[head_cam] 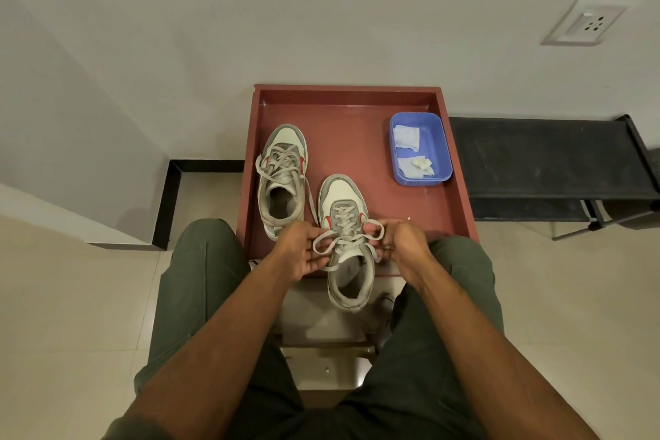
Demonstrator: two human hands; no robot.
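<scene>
Laces (348,237) on near shoe (348,261): left hand (303,254) and right hand (400,243) each pinch a loop; heel overhangs red tray (460,189) front edge.

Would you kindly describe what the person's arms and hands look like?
The left forearm and right forearm are bare as far as the view shows, with no sleeves. The left hand and right hand wear no gloves; no watch, bracelet or ring is visible. Dark green trousers cover the legs.
</scene>
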